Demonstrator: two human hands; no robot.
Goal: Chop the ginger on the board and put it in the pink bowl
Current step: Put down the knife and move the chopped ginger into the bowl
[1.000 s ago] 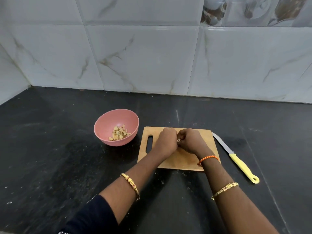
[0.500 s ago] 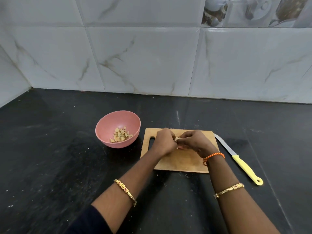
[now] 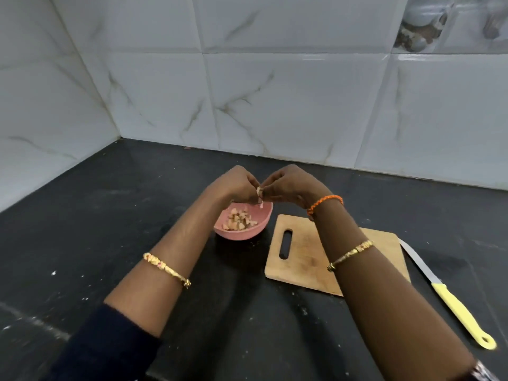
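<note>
The pink bowl [image 3: 255,229] sits on the black counter left of the wooden cutting board [image 3: 305,259] and holds several chopped ginger pieces [image 3: 238,217]. My left hand [image 3: 239,185] and my right hand [image 3: 288,187] are held together just above the bowl's far rim, fingers curled. Between their fingertips they pinch a few pale ginger bits [image 3: 259,191], and one piece [image 3: 261,205] falls toward the bowl. The board's visible surface carries no ginger.
A knife [image 3: 450,295] with a yellow handle lies on the counter right of the board, blade pointing away. The black counter [image 3: 110,229] meets white tiled walls at the back and left, with small scraps scattered on it.
Both hands rose from the board and moved left, carrying ginger bits over the pink bowl. The camera view swung left and lower.
</note>
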